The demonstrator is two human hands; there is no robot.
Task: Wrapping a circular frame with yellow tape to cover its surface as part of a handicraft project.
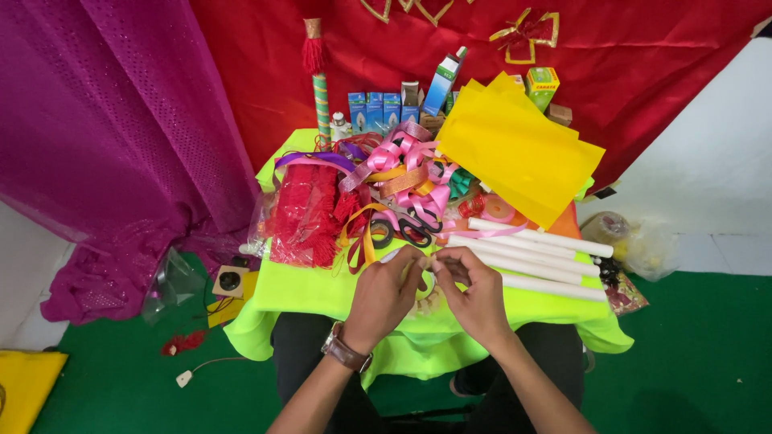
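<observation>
Glossy ribbons (402,165); matt yellow sheets (515,153); cloth tablecover (310,285).

Both forearms are bare; no sleeves reach into view. The left hand (384,296) carries a wristwatch (346,352) on a brown strap with a metal-coloured case at the wrist. The right hand (474,299) wears nothing: no ring, band or glove visible. Dark trousers (555,354) cover both legs below the bench's near edge.

On the table (322,291), tassels (305,213) lay left, ribbons (402,173) in the middle, sheets (515,153) right, tubes (531,253) before them. Scissors (406,225) lay just behind the hands; boxes (386,108) stood rearmost.
</observation>
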